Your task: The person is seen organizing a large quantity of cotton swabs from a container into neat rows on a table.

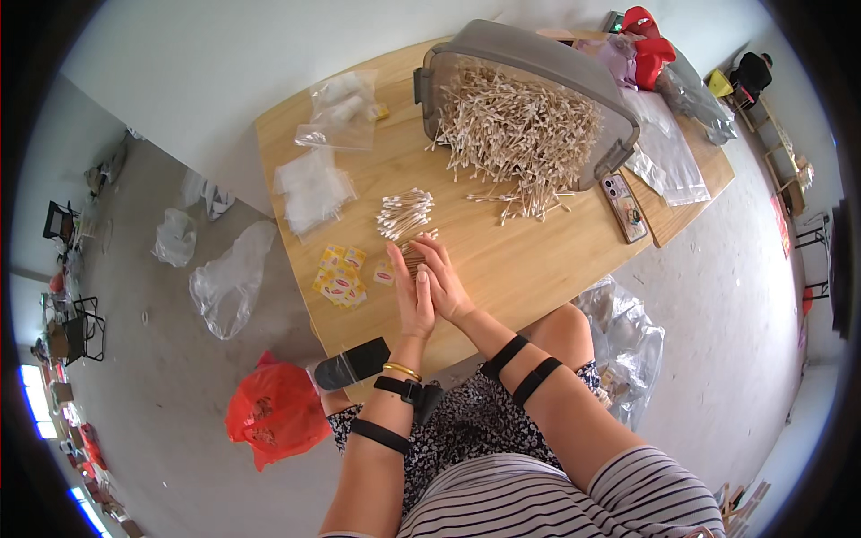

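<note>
My left hand (413, 303) and my right hand (447, 289) are brought together over the near part of the wooden table, cupped around a bundle of cotton swabs (413, 257). White tips stick out past my fingers at the far end; the palms hide much of the bundle. Just beyond my fingertips lies a loose pile of cotton swabs (405, 213). Small yellow-and-white printed cards (339, 276) are scattered to the left, with a single card (384, 273) beside my left hand. A grey translucent bin (529, 52) lies tipped on its side, many swabs spilling from its mouth.
Clear plastic bags (314, 190) lie at the table's left side. A phone (623, 208) rests near the right edge, and a dark flat object (352, 363) at the near left corner. A red bag (273, 412) and clear bags (235, 278) are on the floor.
</note>
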Motion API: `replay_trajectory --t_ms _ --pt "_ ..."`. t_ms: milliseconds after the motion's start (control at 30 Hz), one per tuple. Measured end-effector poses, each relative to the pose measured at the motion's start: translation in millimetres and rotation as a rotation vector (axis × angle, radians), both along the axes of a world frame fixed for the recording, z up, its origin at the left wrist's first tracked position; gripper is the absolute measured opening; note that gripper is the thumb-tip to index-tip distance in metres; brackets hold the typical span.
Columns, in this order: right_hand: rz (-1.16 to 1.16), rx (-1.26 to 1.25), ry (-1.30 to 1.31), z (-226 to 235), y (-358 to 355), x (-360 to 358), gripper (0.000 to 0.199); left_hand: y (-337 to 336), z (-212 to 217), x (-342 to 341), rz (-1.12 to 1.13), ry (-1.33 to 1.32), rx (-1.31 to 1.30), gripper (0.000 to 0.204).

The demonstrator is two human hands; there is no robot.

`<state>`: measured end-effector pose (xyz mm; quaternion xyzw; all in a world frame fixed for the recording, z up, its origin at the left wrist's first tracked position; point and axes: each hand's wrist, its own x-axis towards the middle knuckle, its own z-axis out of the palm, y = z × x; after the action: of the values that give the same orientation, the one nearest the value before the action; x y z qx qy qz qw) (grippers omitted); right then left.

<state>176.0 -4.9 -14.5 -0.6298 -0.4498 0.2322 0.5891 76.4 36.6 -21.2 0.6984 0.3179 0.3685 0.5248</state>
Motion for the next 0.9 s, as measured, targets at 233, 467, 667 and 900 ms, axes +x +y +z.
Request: replay_trajectory --t_ms 233,467,667,900 --pt "-0.094 -0.043 -0.072 5.8 -28.8 18.0 0.041 12.3 10.6 -42.0 0.082 0.200 0.098 0.084" --pt "-0.158 -0.078 -0.087 12.1 -48.6 22.8 0.039 3.8 20.5 -50.9 0.002 0.195 0.141 0.087" --pt "-0.188 -0.052 -0.107 17.1 -15.5 25.3 0.040 13.3 21.4 -32.1 0.025 0.134 0.023 0.087" --pt "-0.203 -0.045 -0.075 -1.7 32.6 33.7 0.021 32.1 3.4 -0.9 0.115 0.168 0.150 0.069"
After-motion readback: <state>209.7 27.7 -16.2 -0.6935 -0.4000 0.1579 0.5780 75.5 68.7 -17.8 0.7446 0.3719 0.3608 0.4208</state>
